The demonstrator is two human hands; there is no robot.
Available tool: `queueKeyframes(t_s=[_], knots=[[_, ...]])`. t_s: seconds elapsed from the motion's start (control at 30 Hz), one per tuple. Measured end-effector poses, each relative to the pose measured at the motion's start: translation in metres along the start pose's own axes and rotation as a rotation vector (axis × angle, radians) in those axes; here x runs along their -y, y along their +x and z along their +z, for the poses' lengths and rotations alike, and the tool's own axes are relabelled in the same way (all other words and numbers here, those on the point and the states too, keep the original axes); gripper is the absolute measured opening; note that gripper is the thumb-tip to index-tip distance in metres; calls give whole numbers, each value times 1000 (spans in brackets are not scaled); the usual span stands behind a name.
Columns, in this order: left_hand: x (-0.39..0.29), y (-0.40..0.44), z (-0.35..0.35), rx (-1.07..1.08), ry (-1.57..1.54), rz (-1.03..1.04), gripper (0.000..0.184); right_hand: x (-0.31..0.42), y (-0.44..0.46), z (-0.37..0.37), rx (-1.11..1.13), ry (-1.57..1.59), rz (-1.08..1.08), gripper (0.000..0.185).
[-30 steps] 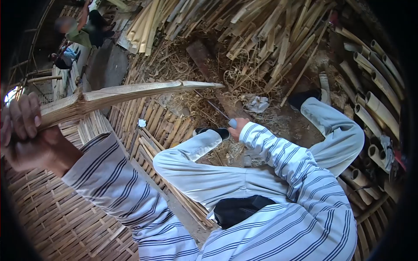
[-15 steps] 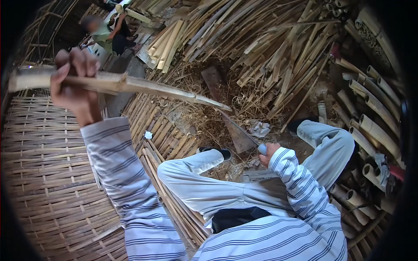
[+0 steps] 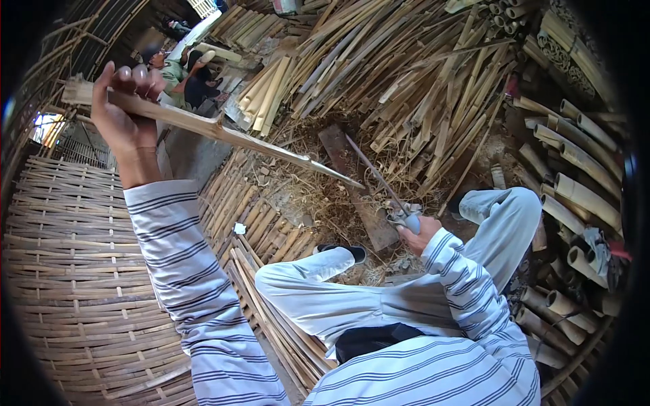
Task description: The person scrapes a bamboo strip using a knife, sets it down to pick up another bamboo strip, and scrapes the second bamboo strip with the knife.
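My left hand (image 3: 128, 139) is raised at the upper left and holds a split bamboo strip (image 3: 264, 147) near its thick end. The fingers are curled loosely, with the strip lying across the palm. Its narrow end slopes down toward the middle of the view. In front of my right knee, my right hand (image 3: 425, 235) is closed on the grey-blue handle of a long, thin-bladed knife (image 3: 376, 170). The blade points up and to the left, its tip apart from the strip. Beneath both lies a flat brown board (image 3: 376, 227) on the shavings.
A big heap of split bamboo (image 3: 406, 74) spreads across the top. Cut bamboo tubes (image 3: 582, 199) are stacked at the right. A woven bamboo panel (image 3: 88, 271) lies at the left. Another person (image 3: 177, 74) sits at the upper left, holding a bamboo piece.
The bamboo strip has turned to slope more steeply, and my left fingers have loosened around it. The knife blade has swung upward, away from the strip's tip.
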State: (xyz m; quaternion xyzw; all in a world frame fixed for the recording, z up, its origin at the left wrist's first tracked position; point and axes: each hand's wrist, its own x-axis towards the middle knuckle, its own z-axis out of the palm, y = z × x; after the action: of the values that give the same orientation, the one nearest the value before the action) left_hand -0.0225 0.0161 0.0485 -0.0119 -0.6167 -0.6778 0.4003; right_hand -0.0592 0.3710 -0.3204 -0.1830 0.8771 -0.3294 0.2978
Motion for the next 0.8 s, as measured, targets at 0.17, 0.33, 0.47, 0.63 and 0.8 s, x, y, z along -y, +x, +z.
queueKeyframes(t_s=[0.17, 0.33, 0.47, 0.63, 0.8], knots=[[5, -22, 42, 217, -41, 64, 25, 73, -8, -1, -76, 283, -167, 53], [10, -35, 73, 184, 14, 117, 23, 105, 5, 18, -38, 346, -220, 72], [14, -31, 72, 104, 56, 153, 25, 101, 32, 28, 67, 184, -118, 70], [19, -22, 65, 282, 14, 190, 25, 155, 26, -24, 17, 355, -437, 60], [20, -20, 71, 358, 14, 222, 20, 169, 27, -20, -38, 444, -487, 58]])
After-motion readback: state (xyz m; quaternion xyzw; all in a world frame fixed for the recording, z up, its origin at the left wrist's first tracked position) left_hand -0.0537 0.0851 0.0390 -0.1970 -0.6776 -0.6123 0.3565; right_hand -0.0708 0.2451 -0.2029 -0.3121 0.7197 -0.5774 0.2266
